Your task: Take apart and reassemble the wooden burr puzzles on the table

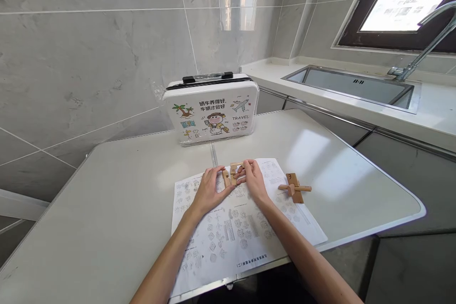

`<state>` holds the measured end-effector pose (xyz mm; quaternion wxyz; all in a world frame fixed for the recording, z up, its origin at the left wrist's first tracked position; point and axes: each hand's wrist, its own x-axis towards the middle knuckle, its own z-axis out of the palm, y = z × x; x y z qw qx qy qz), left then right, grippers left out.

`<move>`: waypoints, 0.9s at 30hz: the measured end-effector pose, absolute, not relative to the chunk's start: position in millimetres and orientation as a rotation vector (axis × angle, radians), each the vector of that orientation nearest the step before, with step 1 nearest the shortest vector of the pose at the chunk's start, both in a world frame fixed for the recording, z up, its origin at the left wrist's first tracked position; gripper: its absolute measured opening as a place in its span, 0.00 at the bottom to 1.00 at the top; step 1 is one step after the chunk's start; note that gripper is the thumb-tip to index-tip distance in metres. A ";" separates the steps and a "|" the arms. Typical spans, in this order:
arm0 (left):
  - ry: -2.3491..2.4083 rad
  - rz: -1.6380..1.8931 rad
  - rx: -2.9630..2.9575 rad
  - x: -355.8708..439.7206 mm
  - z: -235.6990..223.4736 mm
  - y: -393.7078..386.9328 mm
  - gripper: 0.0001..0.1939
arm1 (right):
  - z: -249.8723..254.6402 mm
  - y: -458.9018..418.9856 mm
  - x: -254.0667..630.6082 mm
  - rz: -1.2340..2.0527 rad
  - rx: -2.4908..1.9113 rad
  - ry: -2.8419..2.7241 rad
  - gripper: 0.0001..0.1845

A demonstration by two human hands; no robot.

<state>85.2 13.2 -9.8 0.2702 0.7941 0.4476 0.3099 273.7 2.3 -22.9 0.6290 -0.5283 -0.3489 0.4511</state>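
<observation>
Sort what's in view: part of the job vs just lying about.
Likely part of the job:
wooden pieces between left hand and right hand
printed sheet under the hands
cross-shaped wooden assembly at the sheet's right edge

Likely just there:
white case behind the sheet
sink
faucet

The wooden blocks (232, 169) look smooth, the paper sheet (228, 256) matt.

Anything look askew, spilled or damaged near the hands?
Nothing spilled or damaged shows near the wooden pieces, but the printed sheet looks turned around: its heading sits at the near edge, apparently upside down.
</observation>
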 end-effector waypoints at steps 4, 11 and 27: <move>1.126 0.783 2.221 84.9 -8.3 12.8 0.37 | -24.8 2.8 273.4 0.969 -1.254 -0.825 0.18; 1.023 0.732 2.324 85.7 -3.5 10.7 0.37 | -27.1 -2.4 277.0 0.788 -1.443 -0.964 0.12; 1.149 0.859 2.419 88.6 -12.2 13.4 0.32 | -28.2 -6.2 267.3 0.738 -1.362 -1.324 0.11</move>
